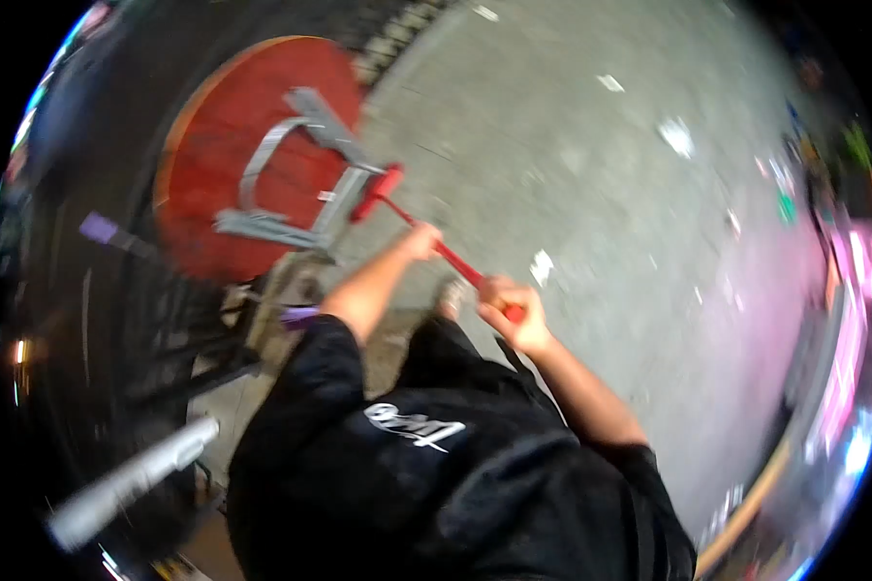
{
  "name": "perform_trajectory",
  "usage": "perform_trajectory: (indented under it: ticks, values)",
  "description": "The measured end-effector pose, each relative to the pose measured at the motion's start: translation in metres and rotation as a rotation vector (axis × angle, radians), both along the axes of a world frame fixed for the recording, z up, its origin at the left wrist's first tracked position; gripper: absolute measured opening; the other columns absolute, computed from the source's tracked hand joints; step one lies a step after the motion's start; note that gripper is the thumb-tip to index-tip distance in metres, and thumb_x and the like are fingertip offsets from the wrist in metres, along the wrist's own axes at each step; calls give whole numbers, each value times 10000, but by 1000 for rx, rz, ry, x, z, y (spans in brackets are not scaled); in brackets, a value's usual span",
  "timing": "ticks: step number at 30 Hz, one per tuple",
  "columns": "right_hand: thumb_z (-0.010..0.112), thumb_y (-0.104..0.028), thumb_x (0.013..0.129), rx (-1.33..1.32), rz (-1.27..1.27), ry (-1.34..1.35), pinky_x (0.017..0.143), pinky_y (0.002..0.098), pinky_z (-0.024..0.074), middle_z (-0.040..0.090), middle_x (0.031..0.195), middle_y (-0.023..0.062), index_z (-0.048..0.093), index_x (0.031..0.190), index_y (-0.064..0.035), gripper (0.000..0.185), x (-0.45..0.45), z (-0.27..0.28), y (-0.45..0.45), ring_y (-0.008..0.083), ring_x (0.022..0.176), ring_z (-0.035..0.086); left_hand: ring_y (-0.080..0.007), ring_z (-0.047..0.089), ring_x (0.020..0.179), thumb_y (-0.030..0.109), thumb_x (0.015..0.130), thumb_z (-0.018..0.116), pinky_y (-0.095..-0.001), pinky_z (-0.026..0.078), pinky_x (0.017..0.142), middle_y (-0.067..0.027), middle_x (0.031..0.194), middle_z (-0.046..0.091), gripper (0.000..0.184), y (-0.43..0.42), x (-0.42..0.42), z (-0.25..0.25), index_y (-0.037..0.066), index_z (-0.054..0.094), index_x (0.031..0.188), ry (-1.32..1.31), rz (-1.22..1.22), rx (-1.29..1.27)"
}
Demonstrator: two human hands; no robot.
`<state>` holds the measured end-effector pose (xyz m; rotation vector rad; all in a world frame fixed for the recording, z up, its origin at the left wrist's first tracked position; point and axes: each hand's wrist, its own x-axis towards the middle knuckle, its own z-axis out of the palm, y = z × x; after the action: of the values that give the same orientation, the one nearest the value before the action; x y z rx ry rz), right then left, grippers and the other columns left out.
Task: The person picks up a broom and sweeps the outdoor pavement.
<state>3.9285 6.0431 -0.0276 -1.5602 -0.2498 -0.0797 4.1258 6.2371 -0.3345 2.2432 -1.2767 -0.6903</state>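
Note:
A red broom (pixel 460 266) slants across the middle of the view, its handle between my two hands. My left hand (pixel 422 242) is closed round the lower part of the handle, nearer the head. Higher up, close to the handle's end, my right hand (pixel 513 312) wraps round it. The wide red broom head (pixel 376 192) is beside the grey folding legs (pixel 334 194) of a round red tabletop (pixel 213 145). Motion blur hides the bristles, and I cannot tell whether the head touches the legs.
The round table shows its underside, legs toward me. Scraps of white litter (pixel 541 268) are scattered over the grey concrete floor (pixel 591 194). A pale tube-like object (pixel 136 484) lies at lower left. Pink-lit items (pixel 848 339) line the right edge. My shoe (pixel 451 295) is below the broom.

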Motion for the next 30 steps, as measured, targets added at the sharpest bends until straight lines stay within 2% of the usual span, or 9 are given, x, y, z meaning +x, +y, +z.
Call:
perform_trajectory:
  ticks: [2, 4, 7, 8, 13, 19, 22, 28, 30]
  values:
    - [715, 9, 844, -12, -23, 101, 657, 394, 431, 515, 667, 95, 412, 628, -30, 374, 7, 10, -20, 271, 657, 514, -401, 680, 766, 168, 722, 767, -489, 512, 650, -170, 752, 693, 100, -22, 6, -2, 89, 709, 742, 86, 18, 61]
    - [701, 0, 822, -41, -101, 67, 653, 401, 426, 495, 640, 95, 403, 625, -29, 359, -22, 46, -47, 284, 627, 502, -399, 672, 761, 136, 681, 753, -494, 500, 637, -163, 724, 671, 132, -83, -37, 11, 77, 635, 687, 165, -140, -150]
    - [663, -10, 776, -83, -226, 10, 590, 383, 391, 464, 574, 84, 392, 592, -48, 329, -49, 111, -56, 284, 532, 470, -362, 572, 657, 181, 813, 786, -448, 448, 641, -140, 656, 542, 316, -163, -109, 48, 81, 527, 663, 332, -225, -508]
    - [664, -10, 771, -110, -277, 10, 570, 380, 381, 460, 567, 80, 392, 591, -51, 329, -53, 124, -61, 286, 517, 464, -385, 632, 720, 98, 684, 766, -476, 477, 637, -153, 706, 621, 211, -194, -128, 54, 86, 555, 696, 407, -277, -538]
    - [793, -152, 727, -527, -291, 199, 548, 433, 444, 584, 600, 115, 529, 579, -69, 314, -14, 101, -66, 315, 540, 571, -271, 640, 672, 216, 812, 811, -412, 482, 605, -119, 718, 648, 218, -297, -180, 66, 113, 622, 779, 716, -416, -551]
    - [846, -171, 733, -389, -117, -72, 497, 380, 398, 509, 578, 22, 535, 635, -131, 328, -59, 188, -84, 256, 500, 538, -328, 640, 840, 307, 835, 794, -446, 508, 751, -104, 781, 645, 282, -316, -209, 185, 87, 622, 803, 417, -570, -769]
    - [823, -141, 749, -302, -127, -197, 505, 352, 404, 485, 542, 16, 515, 606, -120, 340, -90, 208, -108, 241, 479, 518, -345, 652, 840, 342, 828, 800, -454, 512, 764, -109, 776, 655, 326, -299, -188, 201, 81, 621, 750, 285, -539, -628]
    - [738, -74, 789, -33, -249, -218, 591, 393, 431, 492, 571, 64, 441, 581, -59, 363, -83, 158, -132, 265, 545, 519, -347, 646, 773, 307, 862, 791, -457, 501, 704, -117, 735, 634, 379, -222, -77, 176, 58, 587, 661, -44, -199, -449]
    - [732, -67, 817, 0, -263, -178, 654, 392, 449, 534, 639, 76, 456, 620, -43, 340, -44, 116, -129, 253, 631, 550, -376, 625, 749, 299, 856, 804, -469, 486, 682, -151, 723, 621, 390, -195, -11, 134, 55, 570, 661, -43, -162, -334]
